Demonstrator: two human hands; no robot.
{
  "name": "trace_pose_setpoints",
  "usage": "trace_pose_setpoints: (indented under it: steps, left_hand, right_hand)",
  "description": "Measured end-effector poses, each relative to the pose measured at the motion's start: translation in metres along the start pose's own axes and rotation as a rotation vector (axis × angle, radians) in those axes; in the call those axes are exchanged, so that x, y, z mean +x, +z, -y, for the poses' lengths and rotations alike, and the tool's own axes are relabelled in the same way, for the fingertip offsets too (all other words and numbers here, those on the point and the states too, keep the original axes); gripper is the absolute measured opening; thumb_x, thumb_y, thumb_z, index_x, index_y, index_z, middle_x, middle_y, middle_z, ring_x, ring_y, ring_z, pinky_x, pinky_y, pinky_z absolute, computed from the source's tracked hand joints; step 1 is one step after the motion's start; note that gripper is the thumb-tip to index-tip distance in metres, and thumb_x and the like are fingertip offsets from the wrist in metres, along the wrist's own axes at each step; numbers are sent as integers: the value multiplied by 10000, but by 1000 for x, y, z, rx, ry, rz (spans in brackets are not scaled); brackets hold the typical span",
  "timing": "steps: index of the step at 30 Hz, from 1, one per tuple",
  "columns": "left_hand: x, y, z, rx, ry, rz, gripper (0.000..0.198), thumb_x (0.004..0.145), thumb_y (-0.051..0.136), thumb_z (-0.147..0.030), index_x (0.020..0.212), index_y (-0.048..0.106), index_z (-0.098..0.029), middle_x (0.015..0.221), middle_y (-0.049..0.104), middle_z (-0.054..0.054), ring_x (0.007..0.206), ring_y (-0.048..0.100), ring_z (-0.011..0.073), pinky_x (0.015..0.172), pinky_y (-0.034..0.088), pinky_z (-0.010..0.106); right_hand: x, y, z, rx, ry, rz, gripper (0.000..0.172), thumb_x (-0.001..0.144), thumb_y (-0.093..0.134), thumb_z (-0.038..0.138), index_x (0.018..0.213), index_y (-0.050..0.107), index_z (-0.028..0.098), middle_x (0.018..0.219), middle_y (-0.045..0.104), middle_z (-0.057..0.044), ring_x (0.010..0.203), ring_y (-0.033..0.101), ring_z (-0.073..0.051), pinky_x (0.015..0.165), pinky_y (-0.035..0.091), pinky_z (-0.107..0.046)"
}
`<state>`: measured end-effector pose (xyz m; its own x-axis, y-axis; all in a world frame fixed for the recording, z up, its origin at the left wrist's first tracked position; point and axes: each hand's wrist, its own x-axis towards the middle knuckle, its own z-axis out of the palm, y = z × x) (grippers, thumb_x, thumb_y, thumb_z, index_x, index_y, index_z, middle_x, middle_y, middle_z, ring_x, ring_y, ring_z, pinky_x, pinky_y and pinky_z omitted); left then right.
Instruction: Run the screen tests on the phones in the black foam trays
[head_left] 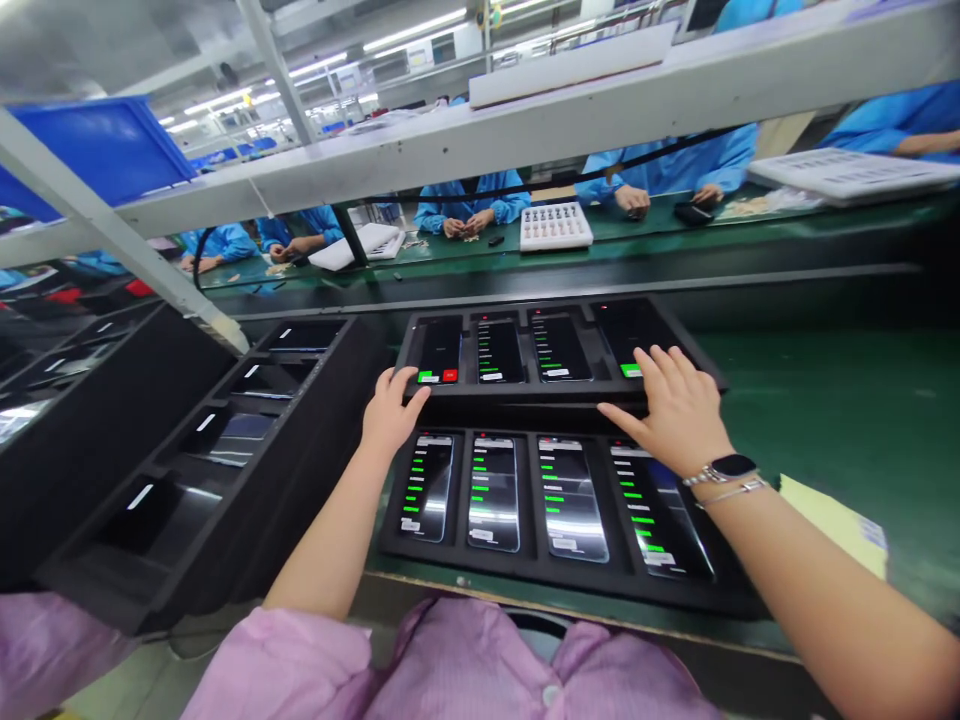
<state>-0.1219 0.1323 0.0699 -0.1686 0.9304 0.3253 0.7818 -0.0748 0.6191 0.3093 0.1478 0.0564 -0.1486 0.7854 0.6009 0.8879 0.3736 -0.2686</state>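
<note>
Two black foam trays of smartphones lie one behind the other on a green bench. My left hand [388, 412] is at the left front corner of the rear tray [525, 392], its fingers curled on the edge and the thumb along the front. My right hand [679, 412] rests over the same tray's right front part, fingers spread, thumb stretched out to the left. Its fingertips partly cover a phone [621, 330] with a green box on its screen. The rear left phone [439, 345] shows green and red boxes. In the front tray [461, 560], phones [495, 495] show green text lines.
At left, another black tray [247, 470] of phones sits tilted. A yellow paper [832, 525] lies on the bench [810, 400] at right. A grey beam [450, 150] crosses above; beyond it, co-workers in blue sleeves handle small parts beside a white tray [556, 240].
</note>
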Motion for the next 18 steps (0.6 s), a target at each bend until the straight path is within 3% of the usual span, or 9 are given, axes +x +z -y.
trace_pose_setpoints:
  steps: [3,5,6,8,10,12,15,18]
  left_hand:
    - [1,16,9,-493,-235,-170,684,983,636,-472,1582,386,-255,1630,442,115,1492,458,238,1252,355,378]
    - [3,30,12,-742,-463,-243,634,1050,473,-558,1594,373,-249,1599,492,120,1435,531,229,1210,416,365]
    - [4,37,12,-812,-538,-242,624,1065,389,-601,1570,424,-236,1554,544,130,1386,581,242,1172,463,375]
    - [5,48,9,-903,-614,-228,631,1066,331,-638,1473,558,-213,1437,649,137,1296,651,264,1110,524,391]
    - [7,53,4,-993,-669,-250,549,1078,354,-589,1390,639,-238,1354,710,95,1265,671,244,1113,523,370]
    - [7,53,0,-1041,-682,-242,485,1098,336,-515,1370,657,-273,1328,727,56,1275,666,218,1136,504,356]
    - [7,51,-3,-1047,-668,-137,473,1092,343,-485,1363,672,-279,1318,731,60,1272,670,235,1127,524,391]
    - [5,52,-5,-995,-692,-144,491,1079,339,-480,1345,694,-270,1291,742,67,1279,669,247,1130,527,407]
  right_hand:
    - [-4,-6,-20,328,304,-172,960,827,674,708,1567,412,155,1640,372,-204,1564,254,-370,1278,192,-588]
    - [-7,-9,-40,500,604,-317,994,824,603,780,1567,359,166,1653,333,-207,1558,263,-354,1276,203,-589]
    - [-8,-9,-50,566,729,-338,952,860,493,818,1538,372,161,1609,390,-227,1513,347,-363,1240,266,-621]
    - [-10,-6,-68,696,877,-254,882,916,238,840,1385,502,141,1351,614,-246,1279,593,-377,1072,461,-648]
    - [-11,1,-79,859,959,-121,863,896,193,867,1150,627,167,1010,725,-181,999,711,-341,905,577,-568]
    - [-11,10,-82,996,997,-35,798,850,331,901,1012,674,199,858,734,-128,904,730,-306,854,608,-477]
    - [-10,21,-78,1139,1039,-10,709,838,464,872,990,718,228,889,768,-97,948,738,-288,875,615,-413]
    - [-11,27,-75,1222,1072,-28,624,877,506,805,1054,748,258,939,788,-55,1014,737,-273,926,607,-382]
